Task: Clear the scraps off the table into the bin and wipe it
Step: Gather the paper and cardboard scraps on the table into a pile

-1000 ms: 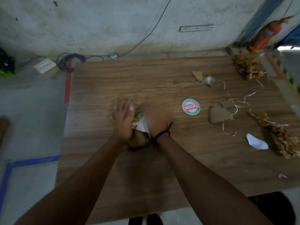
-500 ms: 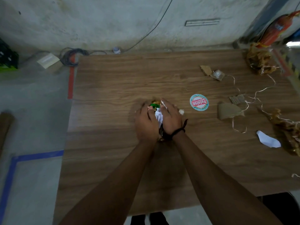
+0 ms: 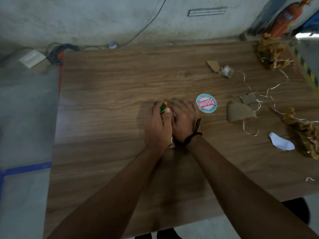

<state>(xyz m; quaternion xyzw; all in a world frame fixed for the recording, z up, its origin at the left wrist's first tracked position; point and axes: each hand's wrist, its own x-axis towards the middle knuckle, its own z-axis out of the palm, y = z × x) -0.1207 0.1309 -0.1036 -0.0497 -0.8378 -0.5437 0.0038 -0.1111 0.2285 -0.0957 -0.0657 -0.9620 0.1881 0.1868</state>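
Note:
My left hand (image 3: 157, 125) and my right hand (image 3: 183, 120) press together at the middle of the wooden table (image 3: 107, 94), cupped around a small bundle of scraps (image 3: 163, 107) with a green bit showing between the fingers. Most of the bundle is hidden by my hands. To the right lie a round red-and-teal sticker (image 3: 206, 103), a torn cardboard piece (image 3: 239, 112), a white paper scrap (image 3: 281, 141), thin pale strings (image 3: 250, 130) and brown shredded clumps (image 3: 305, 133).
More cardboard bits and a clear wrapper (image 3: 226, 71) lie at the back right, with another brown clump (image 3: 271, 50) at the far corner. A red extinguisher (image 3: 284, 18) stands beyond it. Coiled cable (image 3: 60, 50) lies on the concrete floor left of the table.
My hands have closed together over the scrap bundle and slid it away from me and to the right, toward the round sticker. The white paper in the bundle is now covered.

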